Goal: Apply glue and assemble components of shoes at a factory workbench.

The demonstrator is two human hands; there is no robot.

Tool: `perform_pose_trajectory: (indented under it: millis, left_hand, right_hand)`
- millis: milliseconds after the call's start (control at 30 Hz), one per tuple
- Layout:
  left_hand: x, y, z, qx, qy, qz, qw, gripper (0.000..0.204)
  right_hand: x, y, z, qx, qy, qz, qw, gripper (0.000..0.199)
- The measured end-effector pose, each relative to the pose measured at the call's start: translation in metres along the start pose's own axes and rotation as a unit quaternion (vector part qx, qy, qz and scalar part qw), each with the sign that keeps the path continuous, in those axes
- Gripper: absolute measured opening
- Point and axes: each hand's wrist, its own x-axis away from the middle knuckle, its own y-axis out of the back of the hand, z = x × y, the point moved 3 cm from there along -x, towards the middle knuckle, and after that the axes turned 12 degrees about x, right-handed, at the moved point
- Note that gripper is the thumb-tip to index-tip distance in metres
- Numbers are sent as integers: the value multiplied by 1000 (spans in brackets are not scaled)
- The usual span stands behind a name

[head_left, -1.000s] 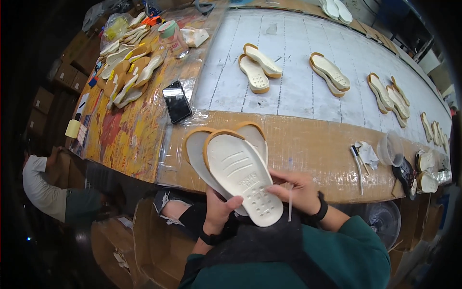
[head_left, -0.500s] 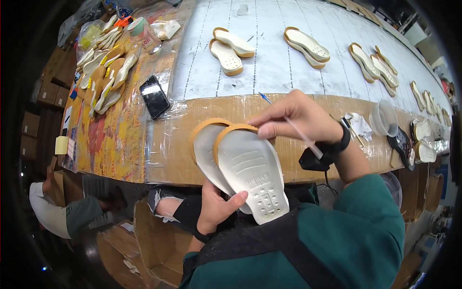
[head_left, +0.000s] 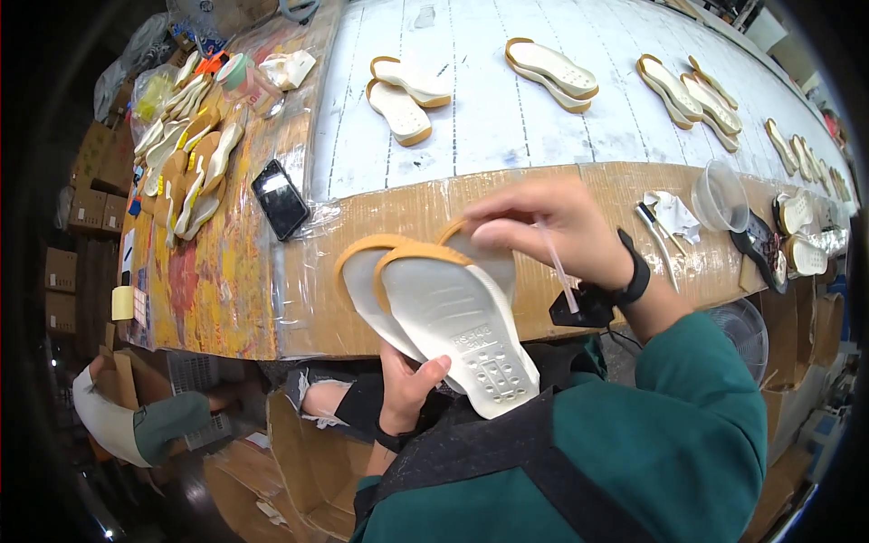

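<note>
Near the table's front edge, my left hand grips overlapping shoe soles from below, thumb on top. The front sole is white with a tan toe rim, ridges and small holes. A second sole fans out to its left. Behind them the toe of a third sole shows, partly covered. My right hand is closed at that third sole's upper edge, thumb and fingers beside its rim. A thin translucent pen-like stick passes through the same hand and slants toward the wrist; its far tip is hidden.
Pairs of soles lie across the white table. On the left are a phone, heaped soles and a lidded jar. To the right stand a clear tub and a brush. Another person is at lower left.
The third sole's toe has come into sight behind the front one, beside my right fingers. The stick's blue tip has gone out of sight. The view has shifted slightly.
</note>
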Motion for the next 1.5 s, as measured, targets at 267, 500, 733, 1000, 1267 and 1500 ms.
perform_pose_trajectory:
  millis: [267, 500, 733, 1000, 1267, 1500]
  left_hand:
    - [-8, 12, 13, 145, -17, -114, 983, 62]
    - [-29, 47, 2, 209, 62, -59, 974, 55]
    - [-8, 45, 25, 284, 120, 71, 949, 58]
    - [-21, 24, 8, 334, 69, -43, 939, 44]
    - [-22, 0, -31, 105, -159, 60, 980, 42]
    - [-36, 21, -6, 449, 74, -47, 889, 41]
  right_hand:
    - [81, -70, -24, -365, -131, 91, 917, 68]
    - [68, -76, -7, -140, -107, 5, 984, 50]
    - [76, -72, -15, -243, -195, 7, 950, 42]
    - [52, -74, -12, -380, -201, 82, 899, 37]
    - [53, -72, 3, -348, -86, 59, 932, 70]
    - [51, -69, -3, -366, -174, 60, 912, 73]
